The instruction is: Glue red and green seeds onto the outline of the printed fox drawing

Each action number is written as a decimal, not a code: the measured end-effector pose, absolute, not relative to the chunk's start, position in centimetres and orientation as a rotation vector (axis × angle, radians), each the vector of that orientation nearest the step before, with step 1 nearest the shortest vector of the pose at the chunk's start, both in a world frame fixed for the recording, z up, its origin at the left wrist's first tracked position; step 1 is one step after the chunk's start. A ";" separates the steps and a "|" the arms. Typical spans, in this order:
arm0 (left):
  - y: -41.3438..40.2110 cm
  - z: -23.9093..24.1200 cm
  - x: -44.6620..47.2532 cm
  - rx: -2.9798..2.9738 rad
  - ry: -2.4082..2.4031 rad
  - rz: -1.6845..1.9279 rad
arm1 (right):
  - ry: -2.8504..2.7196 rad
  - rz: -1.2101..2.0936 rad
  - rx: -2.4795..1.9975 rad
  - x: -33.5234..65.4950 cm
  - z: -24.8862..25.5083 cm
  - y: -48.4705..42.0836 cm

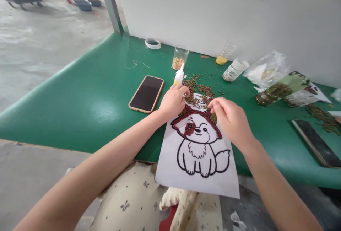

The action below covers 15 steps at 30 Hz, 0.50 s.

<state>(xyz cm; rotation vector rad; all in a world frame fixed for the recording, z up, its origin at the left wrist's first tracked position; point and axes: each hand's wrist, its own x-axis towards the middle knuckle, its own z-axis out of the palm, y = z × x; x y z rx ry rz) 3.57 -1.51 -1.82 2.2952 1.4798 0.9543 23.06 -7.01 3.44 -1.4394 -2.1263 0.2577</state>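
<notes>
A sheet of white paper (pixel 166 167) bears a black-outlined cartoon animal. Red beans (pixel 190 128) cover the edge of its head and one eye patch, while green beans fill the ears. Just behind the sheet's upper left, my left hand (pixel 174 99) rests with thumb and bent index finger apart, near loose beans (pixel 198 85). A white glue bottle (pixel 179 74) stands right beyond its knuckles. Above the animal's right ear, my right hand (pixel 230 117) is closed in a pinch. Whatever its fingertips hold is too small to make out.
Left of my hand lies a phone (pixel 146 94); another phone (pixel 317 142) is at right. Behind are a tape roll (pixel 152 43), a cup of yellow grains (pixel 179 60) and a tipped clear cup (pixel 236 69). A bag of green beans (pixel 279 89) lies right. A white panel (pixel 213 14) closes the back.
</notes>
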 end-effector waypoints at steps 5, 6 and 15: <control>-1.5 -1.8 3.4 2.290 1.487 0.935 | -2.003 0.159 -1.596 24.4 3.2 -0.4; -1.5 -1.8 3.4 2.290 1.489 0.934 | -1.994 0.135 -1.614 24.7 2.6 1.1; -1.4 -1.5 3.4 2.284 1.506 0.921 | -1.920 -0.012 -1.714 26.4 -1.5 4.2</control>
